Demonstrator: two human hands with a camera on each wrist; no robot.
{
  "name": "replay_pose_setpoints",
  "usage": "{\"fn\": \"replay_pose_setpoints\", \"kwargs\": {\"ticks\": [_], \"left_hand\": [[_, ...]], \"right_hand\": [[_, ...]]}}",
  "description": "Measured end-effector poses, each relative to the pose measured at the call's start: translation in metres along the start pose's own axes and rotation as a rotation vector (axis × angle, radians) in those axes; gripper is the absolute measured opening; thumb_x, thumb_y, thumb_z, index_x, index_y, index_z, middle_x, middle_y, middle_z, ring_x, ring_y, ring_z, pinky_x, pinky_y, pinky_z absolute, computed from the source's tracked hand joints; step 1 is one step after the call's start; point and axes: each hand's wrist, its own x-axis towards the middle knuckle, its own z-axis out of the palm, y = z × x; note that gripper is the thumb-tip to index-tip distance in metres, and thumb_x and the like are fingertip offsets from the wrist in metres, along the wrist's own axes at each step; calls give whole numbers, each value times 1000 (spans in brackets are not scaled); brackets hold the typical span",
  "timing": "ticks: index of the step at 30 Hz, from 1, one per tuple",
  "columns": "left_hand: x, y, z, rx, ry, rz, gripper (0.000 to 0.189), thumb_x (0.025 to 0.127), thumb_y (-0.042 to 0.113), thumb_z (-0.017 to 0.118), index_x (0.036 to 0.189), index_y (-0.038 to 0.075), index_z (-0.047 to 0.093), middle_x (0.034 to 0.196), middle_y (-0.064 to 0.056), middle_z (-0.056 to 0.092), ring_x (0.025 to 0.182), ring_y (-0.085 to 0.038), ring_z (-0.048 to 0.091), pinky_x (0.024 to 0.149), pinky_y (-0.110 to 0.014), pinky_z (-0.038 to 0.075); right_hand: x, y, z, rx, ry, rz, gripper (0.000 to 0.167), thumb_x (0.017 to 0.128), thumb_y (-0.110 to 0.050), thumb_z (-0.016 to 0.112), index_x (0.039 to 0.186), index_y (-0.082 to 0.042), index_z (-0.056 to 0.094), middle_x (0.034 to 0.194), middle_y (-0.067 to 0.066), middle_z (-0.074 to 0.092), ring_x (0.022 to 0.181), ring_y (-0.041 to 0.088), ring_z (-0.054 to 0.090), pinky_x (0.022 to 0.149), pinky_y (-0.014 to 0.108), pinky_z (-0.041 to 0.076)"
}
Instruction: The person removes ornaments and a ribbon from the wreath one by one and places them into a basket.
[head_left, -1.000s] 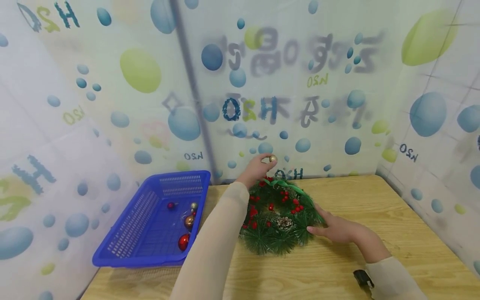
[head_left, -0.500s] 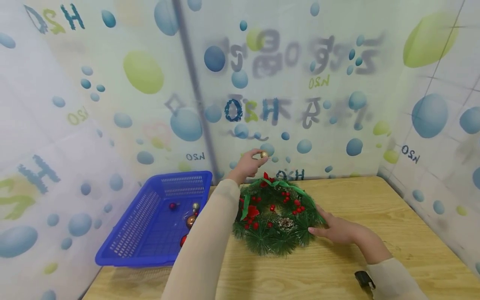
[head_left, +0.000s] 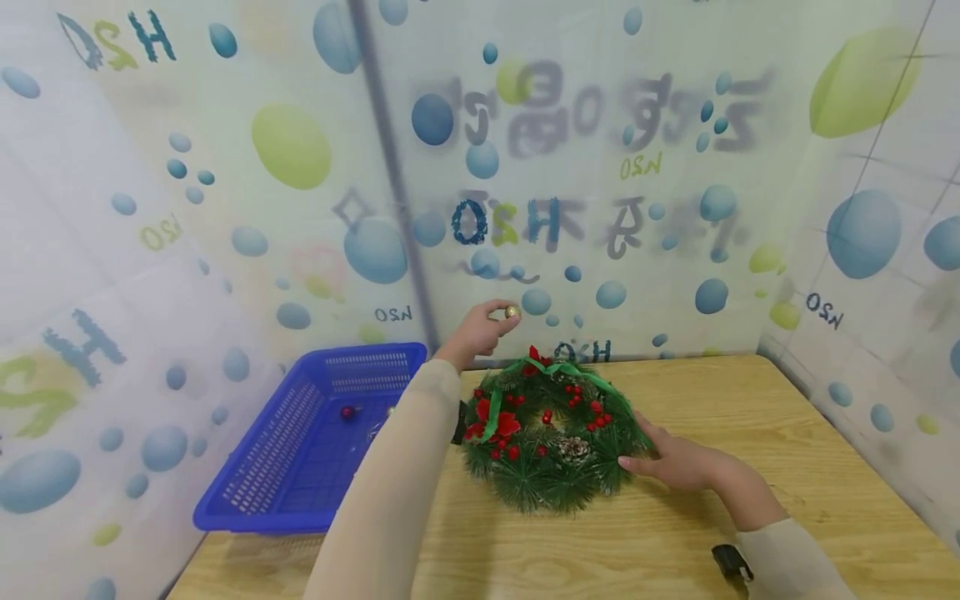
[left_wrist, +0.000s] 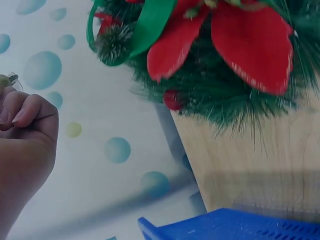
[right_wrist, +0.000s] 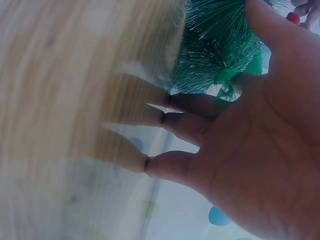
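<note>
My left hand (head_left: 478,331) is raised above the back left of the wreath. Between thumb and fingertips it pinches a small gold bauble (head_left: 512,312), partly cut off at the edge of the left wrist view. The green Christmas wreath (head_left: 528,483) stands on the table, with red flowers, berries, a pinecone (head_left: 573,448) and a green ribbon (head_left: 596,382). At its right side, my right hand (head_left: 678,461) holds the edge, thumb in front and fingers behind. In the right wrist view, its other fingertips (right_wrist: 152,165) touch the tabletop.
Left of the wreath sits a blue plastic basket (head_left: 262,523), with a dark red bauble (head_left: 347,412) inside; my left sleeve (head_left: 390,475) hides part of it. A patterned curtain (head_left: 637,250) hangs along the back edge of the wooden table (head_left: 750,400).
My left hand has drawn back leftward from over the wreath's top, still pinching the gold bauble, uncovering the red flowers at the left. The right hand stays at the wreath's edge.
</note>
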Motion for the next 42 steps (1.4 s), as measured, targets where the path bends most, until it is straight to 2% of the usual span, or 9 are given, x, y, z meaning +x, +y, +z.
{"fn": "replay_pose_setpoints", "kwargs": {"ticks": [4,13,20,22,24,27,34,39,42], "left_hand": [[-2,2,-9,24,4,-2,52,109,38,62,157,20,52,66,5,40,49,-12,19,51,-31,28],[-18,11,-25,62,-15,31,44,109,37,63,151,27,58,62,6,37,49,-11,21,52,-30,28],[-36,14,-34,130,-43,73,41,109,39,62,150,32,58,67,5,42,51,-13,22,54,-31,30],[-41,14,-38,155,-40,81,41,109,40,62,149,34,58,67,4,43,51,-14,23,55,-33,32],[-45,12,-42,178,-25,82,40,109,41,62,148,34,59,70,3,51,51,-14,24,56,-34,33],[-51,8,-52,161,-12,67,40,108,41,63,148,35,59,72,3,55,50,-13,25,55,-33,32],[-64,8,-75,116,18,39,40,108,40,63,148,37,60,64,5,39,49,-13,25,53,-32,31],[-74,5,-89,149,22,50,42,108,41,63,150,36,58,67,4,40,51,-14,27,56,-34,33],[-80,0,-98,167,40,44,42,108,42,62,150,35,58,71,5,47,52,-14,27,56,-33,34]], "right_hand": [[0,0,0,-11,2,-3,110,104,-62,59,170,-2,-5,170,42,5,153,68,16,117,80,25],[0,-1,0,-14,1,3,111,103,-63,59,171,-3,-5,170,42,5,153,68,14,117,81,23],[0,0,-1,-12,-4,-1,112,103,-63,59,170,-2,-6,170,42,5,153,67,15,117,81,24],[1,1,-1,-11,-5,-2,112,103,-62,59,170,-2,-7,170,41,5,153,67,16,117,81,25],[1,1,-1,-13,-5,-4,112,103,-62,59,170,-2,-7,171,41,5,153,67,18,116,80,26],[2,1,0,-15,-5,-8,111,103,-62,60,170,-2,-6,171,41,5,153,67,18,116,80,26],[1,0,0,-33,0,-8,111,103,-63,59,170,-2,-6,170,41,5,152,68,17,116,81,26],[1,0,0,-40,1,-10,111,104,-62,58,170,-1,-6,170,42,5,152,68,18,116,81,26],[1,0,0,-36,-4,-15,110,104,-61,58,170,0,-7,170,42,4,152,68,17,116,81,27]]}}
